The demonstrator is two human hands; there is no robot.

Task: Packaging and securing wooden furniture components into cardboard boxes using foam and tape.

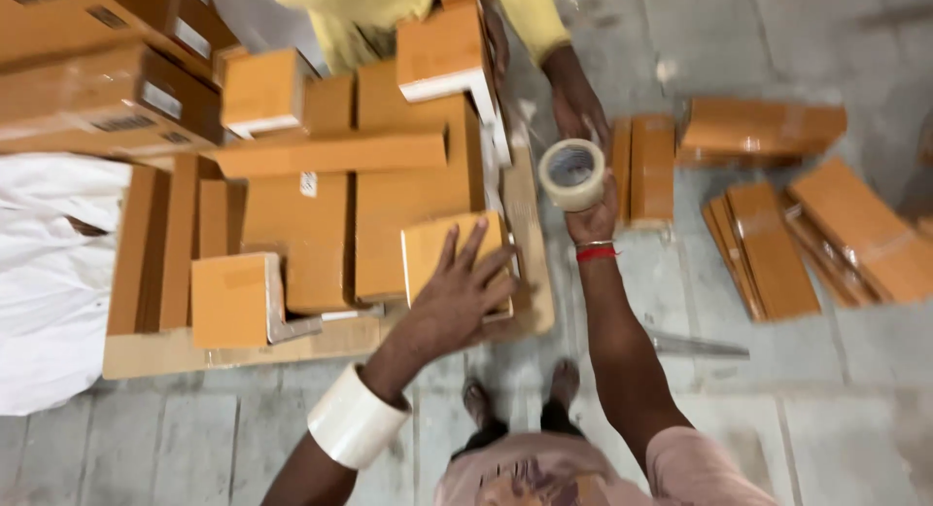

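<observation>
My left hand (457,297) lies flat with fingers spread on a small orange cardboard box (428,248) at the near right of a stack of boxes. A wide roll of clear tape (355,417) sits around my left forearm like a cuff. My right hand (595,214) reaches forward and holds a second roll of tape (572,174). Another person's hand (575,103), in a yellow sleeve, touches the same roll from the far side. That person's other hand holds an orange box (442,49).
Many orange boxes (311,224) lie on a flat cardboard sheet (155,355) on the concrete floor. Brown cartons (107,98) stand at top left, a white sack (49,273) at left. Flat orange packs (768,248) lie scattered at right. My feet (520,399) are below.
</observation>
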